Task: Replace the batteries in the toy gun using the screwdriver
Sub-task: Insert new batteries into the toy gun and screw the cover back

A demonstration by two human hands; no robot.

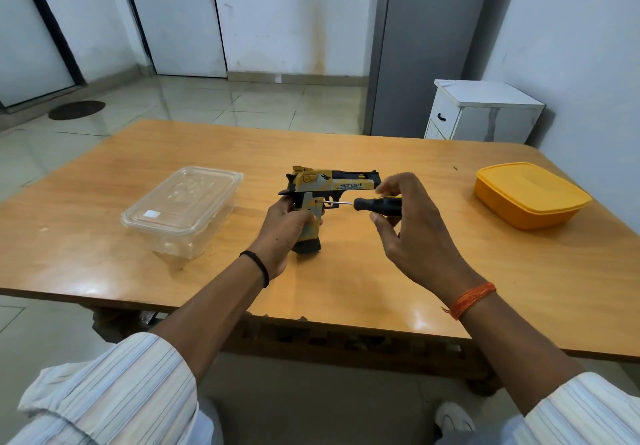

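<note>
Two boxes sit on the wooden table. To the left is one clear box with its clear lid on; something pale shows at its bottom through the wall, too blurred to name. To the right, well apart, is one yellow box, lid closed, so its contents are hidden.

Between them the person holds one toy gun, yellow and black, upright above the table, barrel pointing right. The left hand grips the gun's handle, fingers wrapped round it. The right hand holds one screwdriver by its black and yellow handle, fingers curled loosely about it. The shaft lies level and its tip meets the gun's side, just above the grip.

Each wrist wears one band: black on the left, orange thread on the right. Both sleeves are striped.

Beyond the table stands one small white cabinet.
</note>
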